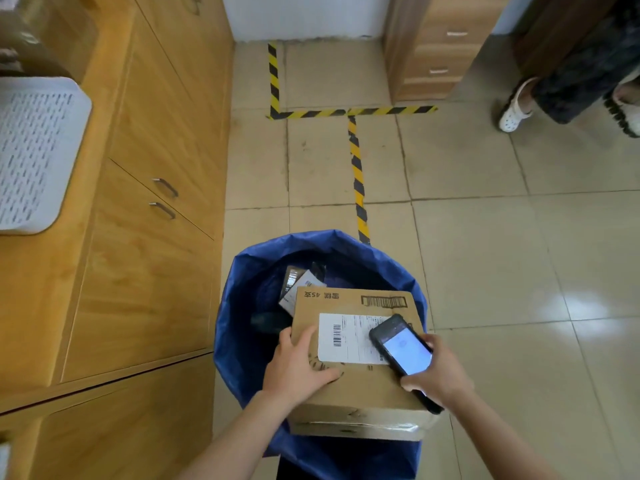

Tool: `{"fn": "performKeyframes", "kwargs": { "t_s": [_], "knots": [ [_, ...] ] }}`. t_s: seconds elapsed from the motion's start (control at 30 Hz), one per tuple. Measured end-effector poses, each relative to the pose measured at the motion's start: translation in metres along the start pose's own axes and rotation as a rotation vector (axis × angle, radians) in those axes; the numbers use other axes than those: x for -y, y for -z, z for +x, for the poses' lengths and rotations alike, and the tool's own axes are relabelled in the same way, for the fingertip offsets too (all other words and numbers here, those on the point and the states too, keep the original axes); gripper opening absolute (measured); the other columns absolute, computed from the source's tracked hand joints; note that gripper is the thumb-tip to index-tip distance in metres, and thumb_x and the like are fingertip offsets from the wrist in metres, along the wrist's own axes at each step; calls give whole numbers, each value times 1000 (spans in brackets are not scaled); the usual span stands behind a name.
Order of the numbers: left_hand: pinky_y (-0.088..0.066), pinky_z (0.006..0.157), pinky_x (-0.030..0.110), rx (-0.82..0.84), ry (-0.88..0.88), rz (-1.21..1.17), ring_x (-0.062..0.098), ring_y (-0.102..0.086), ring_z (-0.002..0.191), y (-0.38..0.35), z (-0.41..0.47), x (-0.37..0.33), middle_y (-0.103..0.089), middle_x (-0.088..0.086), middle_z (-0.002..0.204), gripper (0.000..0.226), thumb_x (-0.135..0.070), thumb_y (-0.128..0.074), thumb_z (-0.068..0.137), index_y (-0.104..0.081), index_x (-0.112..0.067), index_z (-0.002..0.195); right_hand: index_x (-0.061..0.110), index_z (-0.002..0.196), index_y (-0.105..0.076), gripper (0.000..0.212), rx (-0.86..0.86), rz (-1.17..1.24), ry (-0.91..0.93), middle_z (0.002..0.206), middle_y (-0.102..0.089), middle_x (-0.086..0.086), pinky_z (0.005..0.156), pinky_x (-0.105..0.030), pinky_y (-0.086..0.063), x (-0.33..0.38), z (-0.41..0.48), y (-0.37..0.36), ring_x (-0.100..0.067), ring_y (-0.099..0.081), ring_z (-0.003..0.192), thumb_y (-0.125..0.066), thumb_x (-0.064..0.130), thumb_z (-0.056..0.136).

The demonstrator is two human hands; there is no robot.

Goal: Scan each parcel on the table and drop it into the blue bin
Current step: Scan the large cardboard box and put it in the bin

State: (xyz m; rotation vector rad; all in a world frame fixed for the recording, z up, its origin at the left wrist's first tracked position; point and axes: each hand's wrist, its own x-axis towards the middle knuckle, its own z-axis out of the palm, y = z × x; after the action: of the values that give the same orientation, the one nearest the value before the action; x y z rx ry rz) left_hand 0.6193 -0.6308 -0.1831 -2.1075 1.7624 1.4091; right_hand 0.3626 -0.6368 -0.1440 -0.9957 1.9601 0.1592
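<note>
Head: box over blue bin near rim, phone above; cabinet left.

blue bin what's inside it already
A few small dark parcels, one with a white label, lie at the far left inside the blue bin. The cardboard box over the opening covers the rest.

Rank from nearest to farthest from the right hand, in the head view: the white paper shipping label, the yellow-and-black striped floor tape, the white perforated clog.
From the right hand, gripping the black phone:
1. White paper shipping label, on the cardboard box beside the hand.
2. Yellow-and-black striped floor tape, on the tiles beyond the blue bin.
3. White perforated clog, far upper right.
</note>
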Motion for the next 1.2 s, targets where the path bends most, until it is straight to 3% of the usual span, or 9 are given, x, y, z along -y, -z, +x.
{"fn": "performKeyframes", "kwargs": {
  "t_s": [0.17,0.33,0.47,0.57,0.8,0.9,1.03,1.2],
  "knots": [
    [-50,90,31,56,20,-129,15,-50,107,-24,3,16,-20,-10,134,91,-63,-69,58,-23,-50,135,29,136,-33,96,-45,-99,60,125,-49,4,92,-42,-46,1,13,7,-19,-53,105,-78,29,52],
    [-46,98,33,106,130,-240,17,-48,113,-40,10,28,-22,-7,134,98,-61,-72,53,-24,-47,138,35,137,-29,97,-10,-253,92,122,-47,7,82,-33,-38,6,23,-7,-13,-48,95,-77,33,52],
    [-44,102,38,167,203,-251,22,-45,118,-49,22,44,-23,0,137,99,-57,-73,56,-23,-46,141,34,137,-31,97,-6,-278,104,120,-43,8,85,-37,-35,9,37,-30,-14,-49,108,-78,34,52],
    [-42,105,40,223,238,-234,25,-43,120,-56,32,56,-24,3,137,100,-53,-75,60,-23,-41,144,33,136,-32,96,7,-285,101,110,-41,9,84,-37,-35,12,50,-44,-14,-49,107,-79,32,52],
    [-41,105,39,300,324,-263,27,-42,121,-75,59,75,-25,5,137,103,-51,-78,61,-21,-40,146,32,135,-34,95,35,-286,107,115,-47,5,91,-43,-35,20,97,-66,-18,-50,107,-80,27,52],
    [-41,106,40,321,328,-221,28,-40,124,-83,68,80,-23,6,140,102,-49,-78,64,-20,-38,147,31,135,-35,95,27,-223,77,109,-43,5,93,-44,-35,24,111,-77,-19,-50,102,-81,26,52],
    [-37,109,37,335,294,-183,28,-36,130,-85,70,81,-20,8,144,99,-43,-77,71,-19,-32,149,31,135,-35,96,29,-195,77,109,-40,6,83,-39,-30,26,112,-93,-15,-44,93,-82,27,51],
    [-34,106,25,304,228,-162,21,-38,129,-75,69,74,-26,3,142,95,-38,-77,73,-23,-27,150,33,136,-32,100,47,-177,78,127,-41,5,84,-39,-30,23,97,-97,-17,-50,109,-83,27,51]
  ]
}}
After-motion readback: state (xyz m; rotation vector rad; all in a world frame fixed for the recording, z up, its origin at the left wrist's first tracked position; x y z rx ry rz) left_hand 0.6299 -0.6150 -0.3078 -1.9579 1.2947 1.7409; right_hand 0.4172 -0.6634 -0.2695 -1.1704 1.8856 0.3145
